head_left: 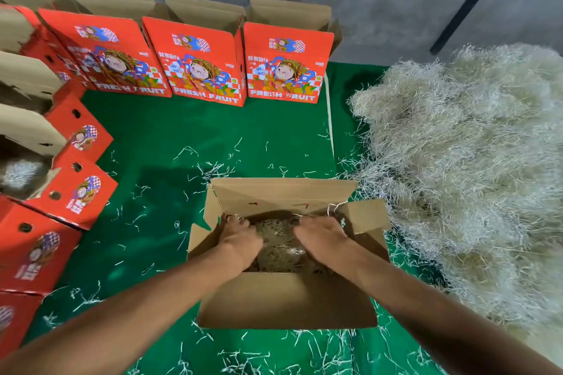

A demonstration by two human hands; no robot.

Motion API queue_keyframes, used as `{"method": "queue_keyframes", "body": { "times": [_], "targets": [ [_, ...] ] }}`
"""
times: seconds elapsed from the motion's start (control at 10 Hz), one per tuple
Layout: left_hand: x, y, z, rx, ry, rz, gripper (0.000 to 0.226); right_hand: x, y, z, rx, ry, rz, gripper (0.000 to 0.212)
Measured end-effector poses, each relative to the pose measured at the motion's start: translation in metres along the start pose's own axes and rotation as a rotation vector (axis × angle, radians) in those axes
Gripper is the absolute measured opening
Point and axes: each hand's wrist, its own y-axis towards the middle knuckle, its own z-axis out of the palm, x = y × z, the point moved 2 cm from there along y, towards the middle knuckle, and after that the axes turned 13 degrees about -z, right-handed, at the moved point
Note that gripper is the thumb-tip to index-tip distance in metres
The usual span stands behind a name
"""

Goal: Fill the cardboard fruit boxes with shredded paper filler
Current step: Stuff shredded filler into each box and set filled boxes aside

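Observation:
An open cardboard fruit box [283,304] stands on the green cloth right in front of me, its flaps spread outward. Shredded paper filler [278,242] lies inside it. Both hands are down in the box, palms on the filler: my left hand [240,237] on the left side, my right hand [320,237] on the right side. The fingers look spread and flat, pressing on the paper; the fingertips are partly hidden by the shadow under the far flap.
A big heap of loose shredded paper [475,167] fills the right side. Red "Fresh Fruit" boxes [198,64] line the back, and more red boxes [76,189] run down the left, one with filler inside. Stray strands litter the green cloth [158,137].

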Motion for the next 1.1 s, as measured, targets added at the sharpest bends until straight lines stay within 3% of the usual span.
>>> {"method": "queue_keyframes", "body": {
  "times": [0.1, 0.2, 0.3, 0.4, 0.5, 0.6, 0.7, 0.8, 0.9, 1.0, 1.1],
  "targets": [
    [-0.032, -0.008, -0.014, -0.269, 0.124, 0.297, 0.030, 0.000, -0.004, 0.025, -0.035, 0.140, -0.024, 0.023],
    [-0.048, -0.001, -0.011, -0.246, 0.342, 0.385, 0.032, 0.001, 0.014, 0.029, 0.066, 0.080, 0.006, 0.036],
    [-0.041, 0.023, 0.004, -0.112, 0.223, 0.258, 0.035, -0.010, 0.028, 0.024, 0.201, -0.058, 0.040, 0.041],
    [-0.012, 0.029, 0.007, -0.044, 0.065, 0.126, 0.032, -0.018, 0.021, 0.035, 0.323, -0.254, -0.012, 0.078],
    [0.000, 0.028, 0.015, 0.058, 0.121, 0.076, 0.029, -0.013, 0.026, 0.039, 0.300, -0.264, 0.040, 0.064],
    [-0.006, 0.015, 0.012, 0.066, 0.112, 0.081, 0.032, -0.017, 0.022, 0.032, 0.285, -0.214, -0.055, 0.066],
    [-0.016, 0.008, 0.004, -0.208, -0.226, 0.229, 0.024, -0.032, 0.013, 0.023, 0.131, -0.013, -0.097, 0.041],
    [-0.022, 0.005, 0.005, -0.113, -0.368, 0.178, 0.028, -0.027, 0.012, 0.023, 0.225, -0.047, -0.010, 0.018],
    [-0.021, 0.004, 0.015, 0.240, -0.271, 0.006, 0.036, -0.008, 0.011, 0.037, 0.548, 0.026, 0.032, 0.029],
    [-0.015, 0.010, 0.019, 0.321, -0.389, 0.124, 0.037, -0.008, 0.014, 0.029, 0.629, 0.116, 0.067, 0.039],
    [-0.014, 0.005, 0.013, 0.285, -0.515, 0.197, 0.037, -0.012, 0.016, 0.020, 0.591, 0.179, 0.081, 0.044]
  ]
}}
